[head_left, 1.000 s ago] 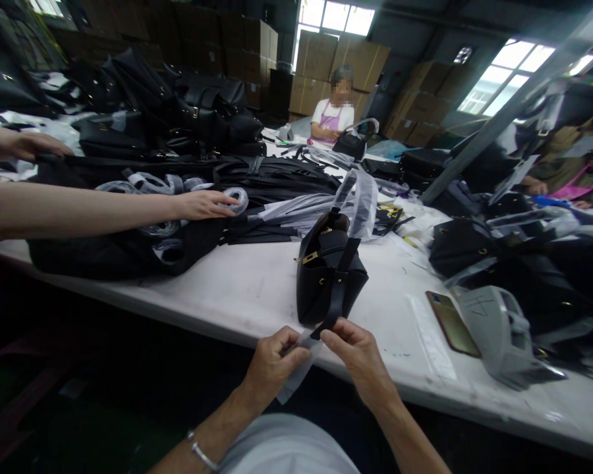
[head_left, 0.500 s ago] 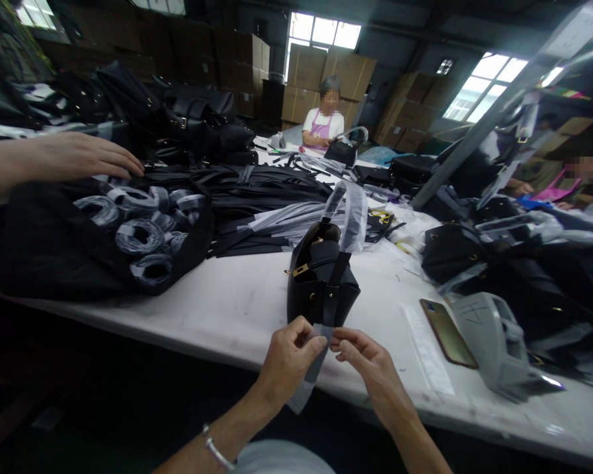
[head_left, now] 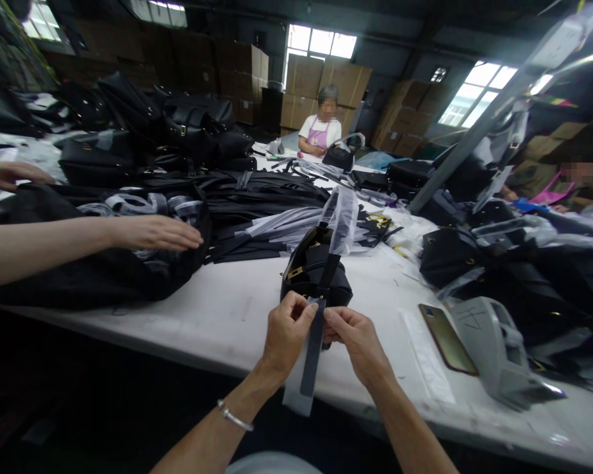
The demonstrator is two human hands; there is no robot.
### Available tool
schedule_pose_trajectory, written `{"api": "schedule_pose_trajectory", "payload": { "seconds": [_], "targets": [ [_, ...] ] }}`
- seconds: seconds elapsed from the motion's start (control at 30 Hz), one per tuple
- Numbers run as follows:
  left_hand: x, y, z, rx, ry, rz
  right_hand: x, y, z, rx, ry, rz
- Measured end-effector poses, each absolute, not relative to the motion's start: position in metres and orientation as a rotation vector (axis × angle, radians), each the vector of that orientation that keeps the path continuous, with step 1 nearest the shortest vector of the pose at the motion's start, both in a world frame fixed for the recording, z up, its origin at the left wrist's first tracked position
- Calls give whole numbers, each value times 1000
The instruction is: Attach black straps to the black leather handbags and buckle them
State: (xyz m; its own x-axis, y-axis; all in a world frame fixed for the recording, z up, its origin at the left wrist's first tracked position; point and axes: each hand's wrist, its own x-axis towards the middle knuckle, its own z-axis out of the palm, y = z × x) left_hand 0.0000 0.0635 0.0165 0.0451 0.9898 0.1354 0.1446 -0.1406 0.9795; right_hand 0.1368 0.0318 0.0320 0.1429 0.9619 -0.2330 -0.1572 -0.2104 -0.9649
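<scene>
A small black handbag [head_left: 340, 284] with gold hardware stands on the white table in front of me. Clear plastic film wraps its raised handle [head_left: 343, 227]. From the bag's near side a black strap [head_left: 312, 362] hangs down towards me over the table edge, with a strip of translucent film [head_left: 296, 400] along it. My left hand [head_left: 287, 329] is closed, pinching the film between thumb and finger at the strap's top left. At the strap's right edge my right hand [head_left: 356, 336] is closed too, fingertips pinching the film against the strap.
A co-worker's hands [head_left: 153, 234] reach over a black cloth sack [head_left: 93, 276] at left. Black straps [head_left: 267, 192] lie behind the handbag. A phone [head_left: 447, 339] and a grey tape dispenser [head_left: 494, 355] sit right, near piled bags [head_left: 454, 260]. Another person [head_left: 321, 131] works opposite.
Both my hands have moved up the strap, closer to the bag, and my right fingers have closed on its edge. The co-worker's arm has swung over the sack, and a second hand appears.
</scene>
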Motion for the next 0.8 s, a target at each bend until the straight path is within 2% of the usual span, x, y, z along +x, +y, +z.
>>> {"api": "schedule_pose_trajectory", "payload": {
  "seconds": [0.23, 0.47, 0.8],
  "targets": [
    [-11, 64, 8, 1384, 1125, 1067, 128, 38, 28, -1346, -886, 1235],
    [-1, 65, 20, 1404, 1219, 1154, 131, 42, 38, -1535, -999, 1165],
    [-4, 70, 14, 1604, 1292, 1211, 126, 57, 47, -1770, -1284, 779]
  ]
}}
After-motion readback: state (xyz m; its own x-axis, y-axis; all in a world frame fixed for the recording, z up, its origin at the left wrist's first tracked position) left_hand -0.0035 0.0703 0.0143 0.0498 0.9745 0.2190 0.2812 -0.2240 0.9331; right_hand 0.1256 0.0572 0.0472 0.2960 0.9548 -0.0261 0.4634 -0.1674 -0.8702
